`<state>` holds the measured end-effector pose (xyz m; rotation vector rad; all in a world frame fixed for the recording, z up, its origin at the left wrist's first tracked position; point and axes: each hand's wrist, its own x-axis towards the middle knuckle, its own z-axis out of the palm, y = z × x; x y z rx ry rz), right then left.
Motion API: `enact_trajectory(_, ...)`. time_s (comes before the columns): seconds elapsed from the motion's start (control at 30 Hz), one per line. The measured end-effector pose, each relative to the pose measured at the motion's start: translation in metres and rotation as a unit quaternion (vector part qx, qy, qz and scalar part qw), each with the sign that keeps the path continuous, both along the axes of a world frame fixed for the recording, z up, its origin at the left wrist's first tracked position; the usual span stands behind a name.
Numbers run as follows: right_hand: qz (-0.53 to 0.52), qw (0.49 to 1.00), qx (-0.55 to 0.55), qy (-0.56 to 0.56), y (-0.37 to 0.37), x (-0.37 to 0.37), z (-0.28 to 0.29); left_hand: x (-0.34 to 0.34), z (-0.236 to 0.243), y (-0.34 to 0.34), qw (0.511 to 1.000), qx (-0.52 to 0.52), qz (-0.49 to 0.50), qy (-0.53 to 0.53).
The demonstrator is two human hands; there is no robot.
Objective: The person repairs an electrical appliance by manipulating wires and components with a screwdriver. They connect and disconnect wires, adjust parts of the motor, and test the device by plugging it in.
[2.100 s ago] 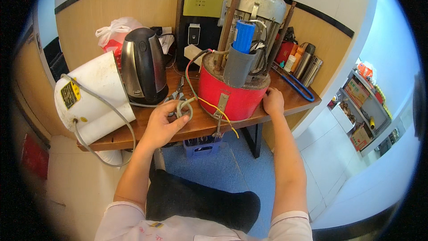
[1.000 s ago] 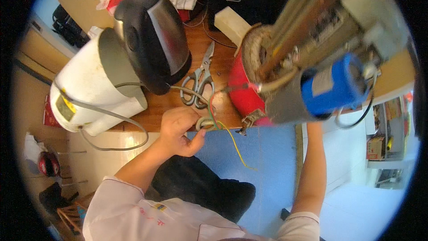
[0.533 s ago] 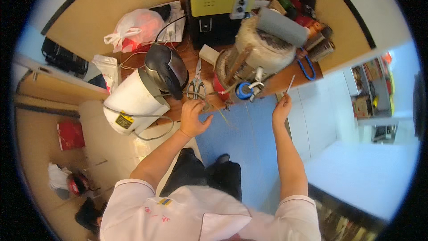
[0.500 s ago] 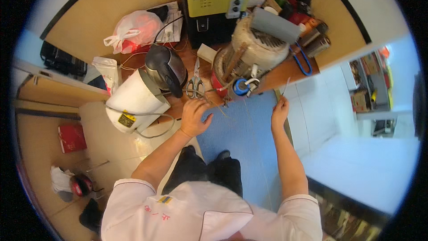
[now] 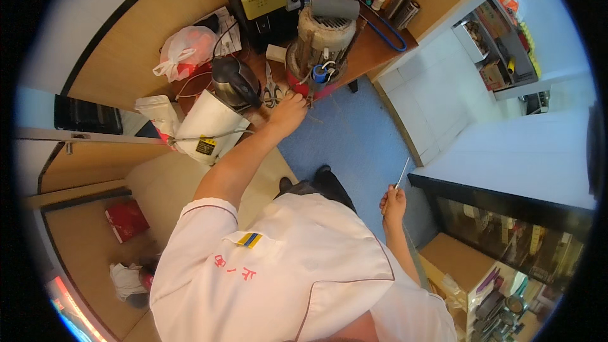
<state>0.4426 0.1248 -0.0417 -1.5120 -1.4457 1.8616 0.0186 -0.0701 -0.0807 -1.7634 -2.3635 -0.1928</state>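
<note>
My right hand (image 5: 394, 204) is held out to the right, clear of the table, with its fingers closed around a screwdriver; the thin metal shaft (image 5: 403, 171) points away from me. My left hand (image 5: 289, 115) reaches to the front edge of the wooden table, fingers bent at the wires below an electric motor (image 5: 326, 41). What those fingers hold, if anything, is too small to make out. The worn, pale motor stands on the table, with a blue round part (image 5: 320, 75) and loose wires on its near side. Scissors (image 5: 270, 85) lie just beyond my left hand.
Left of the scissors are a black kettle (image 5: 235, 82) and a white cylindrical housing (image 5: 209, 130). A water dispenser (image 5: 269, 6) stands behind. Bottles (image 5: 399, 6) and a blue-handled hacksaw frame (image 5: 389, 38) occupy the table's right. An open box of tools (image 5: 500, 304) sits lower right.
The view has shifted and tilted. My left hand has moved toward the wires by the motor, and its fingers have drawn together. My right hand has come back nearer my body, still holding the screwdriver.
</note>
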Motion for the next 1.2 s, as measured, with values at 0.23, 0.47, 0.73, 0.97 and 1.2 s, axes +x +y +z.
enact_trajectory(0.23,0.079,0.996,0.031,0.018,0.006,-0.036,0.003,-0.001,0.015,0.003,0.994,-0.023,-0.027,-0.100)
enact_trajectory(0.47,0.161,0.983,0.048,0.080,0.044,-0.114,-0.014,-0.010,0.089,-0.013,0.958,0.122,0.091,-0.243)
enact_trajectory(0.73,0.175,0.970,0.065,0.156,0.049,-0.187,0.041,-0.033,0.166,0.009,0.942,0.198,0.156,-0.222)
enact_trajectory(0.97,0.200,0.964,0.081,0.152,0.007,-0.271,0.139,-0.051,0.179,0.012,0.951,0.225,0.132,-0.168)
enact_trajectory(1.2,0.256,0.926,0.251,0.118,-0.020,-0.351,0.138,-0.069,0.184,0.016,0.952,0.236,0.083,-0.175)
